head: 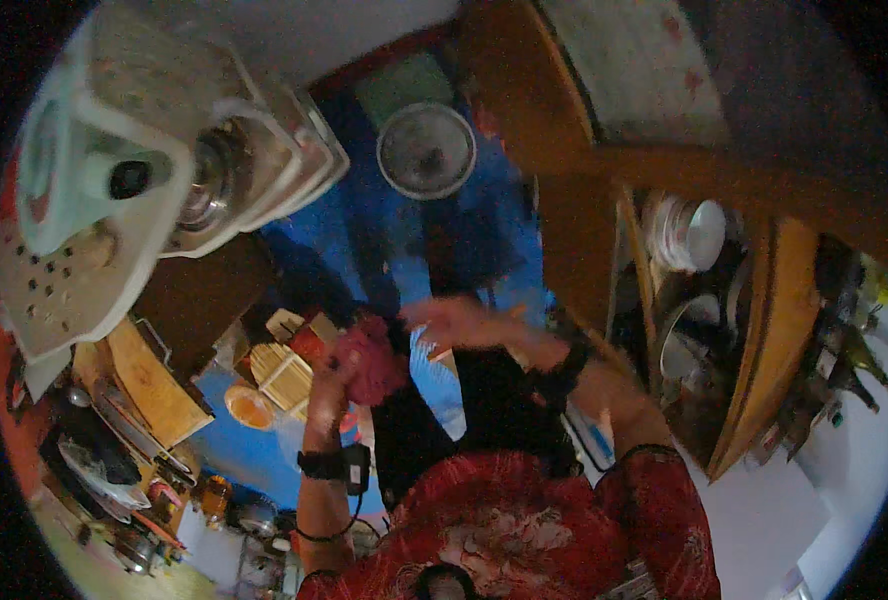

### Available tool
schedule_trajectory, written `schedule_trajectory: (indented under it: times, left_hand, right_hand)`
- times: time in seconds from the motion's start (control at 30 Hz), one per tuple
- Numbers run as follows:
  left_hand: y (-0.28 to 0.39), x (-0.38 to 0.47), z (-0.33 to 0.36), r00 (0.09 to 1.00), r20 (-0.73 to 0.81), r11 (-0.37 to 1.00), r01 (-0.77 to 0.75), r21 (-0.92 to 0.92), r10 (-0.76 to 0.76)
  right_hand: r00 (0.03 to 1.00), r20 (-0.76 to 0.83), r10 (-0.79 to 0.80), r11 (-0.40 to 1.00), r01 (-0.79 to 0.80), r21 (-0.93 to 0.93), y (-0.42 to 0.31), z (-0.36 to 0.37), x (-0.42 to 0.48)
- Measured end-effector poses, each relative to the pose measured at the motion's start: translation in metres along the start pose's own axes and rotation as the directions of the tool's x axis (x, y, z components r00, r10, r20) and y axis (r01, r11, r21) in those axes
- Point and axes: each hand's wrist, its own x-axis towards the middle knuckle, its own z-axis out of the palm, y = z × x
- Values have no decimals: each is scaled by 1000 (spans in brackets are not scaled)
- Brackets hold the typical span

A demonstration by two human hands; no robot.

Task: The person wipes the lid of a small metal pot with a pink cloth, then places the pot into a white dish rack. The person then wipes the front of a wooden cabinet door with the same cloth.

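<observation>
My left hand (331,373) grips a crumpled pink cloth (375,360) in front of my legs. My right hand (448,319) is raised just to the right of the cloth, blurred, with its fingers apart and nothing visible in them. A round, slatted wooden object (283,371) is on the left beyond my left wrist. Beside it are an orange bowl (249,406) and a red object (309,341) too blurred to name.
A round metal vessel (427,154) stands on the blue floor (324,232) ahead. A tiered plastic rack (136,277) rises at the left. To the right is a wooden cabinet (575,225) with stacked white containers (688,234) and a metal pan (688,337) inside.
</observation>
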Motion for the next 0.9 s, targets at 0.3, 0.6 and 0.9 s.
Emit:
schedule_trajectory:
  times: [0.3, 0.6, 0.9]
  left_hand:
    - [-11, 33, -63, 977, -193, 970, -43, 239, 91]
    - [-58, 54, -90, 974, -222, 893, 133, 430, -38]
    - [-76, 72, -101, 980, -191, 914, 132, 383, -61]
  right_hand:
    - [645, -760, 78, 893, -384, -234, 287, -114, -69]
    - [758, -620, -202, 299, -555, -776, 451, -71, -33]
    - [823, -543, 167, 37, -555, -831, 474, -56, 4]
